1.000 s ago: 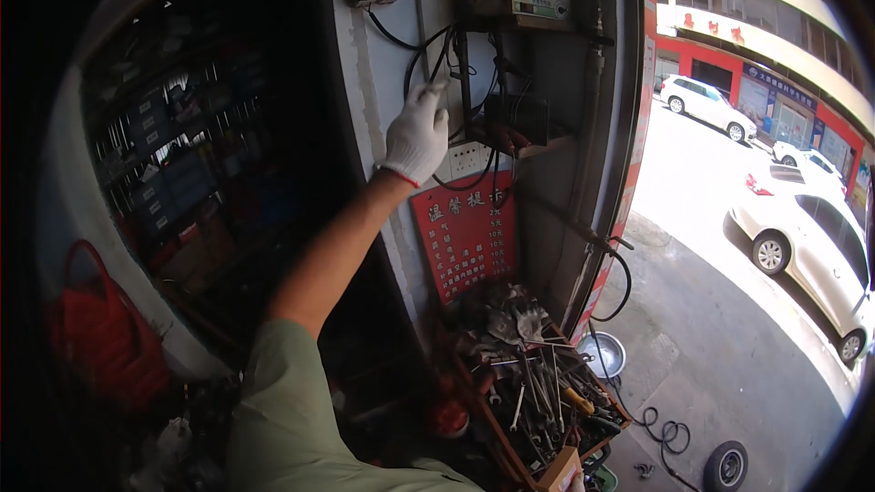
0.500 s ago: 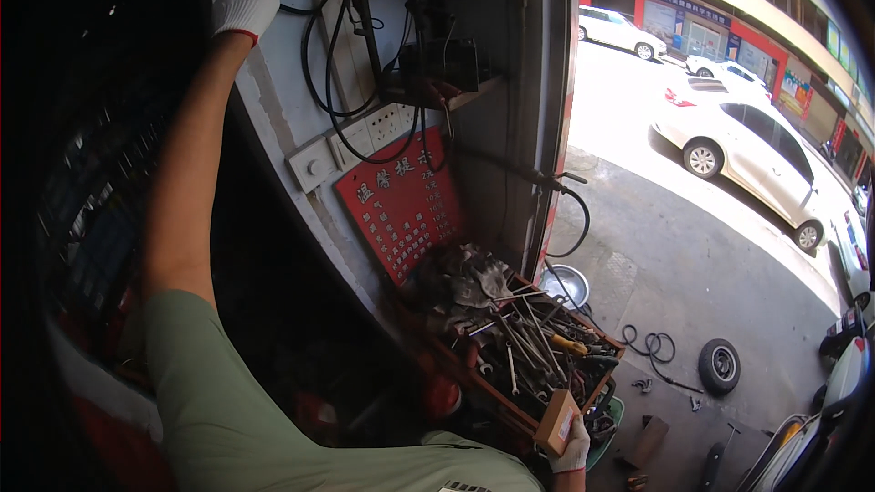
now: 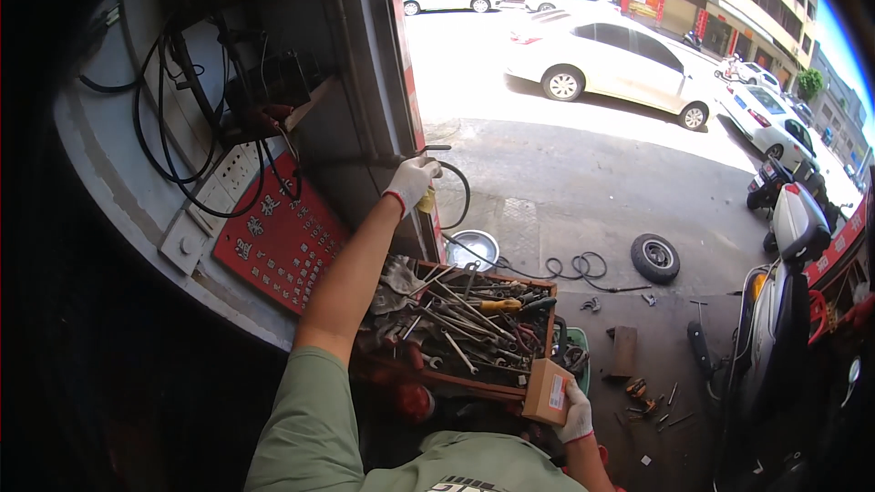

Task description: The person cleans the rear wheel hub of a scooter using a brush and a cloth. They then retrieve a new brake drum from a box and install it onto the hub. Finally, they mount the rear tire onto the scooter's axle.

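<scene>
Left hand (image 3: 412, 179), gloved, closes around a yellow-handled tool (image 3: 427, 199) up by the door frame; right hand (image 3: 574, 410) clamps a small cardboard box (image 3: 545, 392) at the wooden tool tray (image 3: 474, 387) corner.

Small brown cardboard box (image 3: 547, 391) with a white label, held upright at the near right corner of the tool tray; black hose (image 3: 453, 184) looping at the door frame, gripped.
</scene>
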A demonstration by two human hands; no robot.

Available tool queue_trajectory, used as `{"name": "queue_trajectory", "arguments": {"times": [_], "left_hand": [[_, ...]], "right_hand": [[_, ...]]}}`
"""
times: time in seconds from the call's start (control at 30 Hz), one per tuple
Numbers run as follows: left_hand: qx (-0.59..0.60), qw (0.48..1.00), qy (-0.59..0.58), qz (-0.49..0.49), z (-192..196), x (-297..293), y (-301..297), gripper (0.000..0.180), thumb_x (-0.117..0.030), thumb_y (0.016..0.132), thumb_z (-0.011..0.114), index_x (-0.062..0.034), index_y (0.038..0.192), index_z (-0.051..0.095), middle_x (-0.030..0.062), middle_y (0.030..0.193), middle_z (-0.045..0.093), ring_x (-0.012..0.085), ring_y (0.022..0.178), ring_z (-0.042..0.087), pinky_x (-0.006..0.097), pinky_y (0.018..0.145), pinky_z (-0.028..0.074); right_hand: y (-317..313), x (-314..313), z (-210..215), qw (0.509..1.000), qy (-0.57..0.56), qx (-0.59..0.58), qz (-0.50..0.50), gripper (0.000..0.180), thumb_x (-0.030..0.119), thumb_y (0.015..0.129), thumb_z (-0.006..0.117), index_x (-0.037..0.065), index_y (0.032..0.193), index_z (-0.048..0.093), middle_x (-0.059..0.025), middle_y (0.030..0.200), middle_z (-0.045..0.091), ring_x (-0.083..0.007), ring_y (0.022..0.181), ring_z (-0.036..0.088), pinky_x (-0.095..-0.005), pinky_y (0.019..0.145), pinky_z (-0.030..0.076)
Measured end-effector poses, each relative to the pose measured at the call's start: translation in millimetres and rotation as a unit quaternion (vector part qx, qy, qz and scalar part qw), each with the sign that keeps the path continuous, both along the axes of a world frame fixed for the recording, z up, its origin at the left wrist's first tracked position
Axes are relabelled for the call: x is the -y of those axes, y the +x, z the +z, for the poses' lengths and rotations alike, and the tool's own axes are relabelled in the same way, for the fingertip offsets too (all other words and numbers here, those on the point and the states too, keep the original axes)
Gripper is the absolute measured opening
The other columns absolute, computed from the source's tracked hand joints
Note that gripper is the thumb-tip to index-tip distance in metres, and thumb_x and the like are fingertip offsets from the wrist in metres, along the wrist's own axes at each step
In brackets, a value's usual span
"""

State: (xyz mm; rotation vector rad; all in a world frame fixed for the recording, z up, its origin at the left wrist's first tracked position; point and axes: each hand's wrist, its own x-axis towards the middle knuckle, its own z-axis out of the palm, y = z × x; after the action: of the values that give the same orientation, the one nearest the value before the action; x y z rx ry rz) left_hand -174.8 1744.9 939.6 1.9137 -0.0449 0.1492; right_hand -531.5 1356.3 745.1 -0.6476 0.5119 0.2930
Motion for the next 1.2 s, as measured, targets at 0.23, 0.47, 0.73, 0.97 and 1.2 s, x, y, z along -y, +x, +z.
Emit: {"name": "queue_trajectory", "arguments": {"times": [0.23, 0.47, 0.73, 0.97, 1.2], "left_hand": [[-0.071, 0.775, -0.621, 0.096, -80, 47, 150, 0.032, -0.035, 0.105, 0.046, -0.0089, 0.09, 0.055, 0.0067, 0.073, 0.06, 0.0207, 0.051, 0.05, 0.039, 0.049, 0.047], [-0.134, 0.865, -0.481, 0.047, -76, 39, 138, 0.049, -0.046, 0.105, 0.036, -0.0123, 0.071, 0.047, -0.0004, 0.049, 0.033, 0.0151, 0.036, 0.026, 0.032, 0.037, 0.024], [-0.336, 0.87, -0.358, -0.055, -59, -65, 111, 0.043, -0.041, 0.105, 0.041, -0.0284, 0.064, 0.038, -0.0102, 0.052, 0.03, 0.0075, 0.038, 0.03, 0.027, 0.034, 0.023], [-0.304, 0.953, -0.01, 0.01, -61, -80, 121, 0.041, -0.048, 0.098, 0.057, -0.0226, 0.069, 0.045, -0.0046, 0.051, 0.037, 0.0124, 0.036, 0.03, 0.028, 0.035, 0.025], [-0.202, 0.967, 0.157, -0.004, -37, -150, 141, 0.047, -0.051, 0.102, 0.049, -0.0217, 0.067, 0.04, -0.0042, 0.05, 0.036, 0.0131, 0.034, 0.032, 0.031, 0.032, 0.024]], "right_hand": [[-61, 28, 39, 0.99, -0.064, -0.002, -0.125, 0.044, 0.03, 0.109, 0.035, 0.004, 0.142, 0.046, -0.0173, 0.129, 0.063, -0.0327, 0.11, 0.068, -0.05, 0.088, 0.061], [-103, 48, 22, 0.976, -0.046, -0.011, -0.211, 0.044, 0.039, 0.107, 0.046, 0.005, 0.134, 0.053, -0.0124, 0.12, 0.066, -0.0288, 0.106, 0.069, -0.048, 0.092, 0.057], [-90, 70, 8, 0.969, -0.071, -0.006, -0.237, 0.043, 0.036, 0.108, 0.045, 0.003, 0.134, 0.054, -0.0141, 0.12, 0.066, -0.0283, 0.105, 0.069, -0.0459, 0.092, 0.057], [-127, 96, 3, 0.932, -0.089, -0.033, -0.35, 0.037, 0.037, 0.105, 0.051, 0.008, 0.127, 0.058, -0.0083, 0.114, 0.067, -0.0228, 0.101, 0.069, -0.0415, 0.086, 0.057], [-169, 119, 8, 0.882, -0.084, -0.13, -0.446, 0.036, 0.037, 0.104, 0.054, 0.01, 0.128, 0.06, -0.0087, 0.117, 0.068, -0.0258, 0.106, 0.067, -0.0443, 0.091, 0.054]]}}
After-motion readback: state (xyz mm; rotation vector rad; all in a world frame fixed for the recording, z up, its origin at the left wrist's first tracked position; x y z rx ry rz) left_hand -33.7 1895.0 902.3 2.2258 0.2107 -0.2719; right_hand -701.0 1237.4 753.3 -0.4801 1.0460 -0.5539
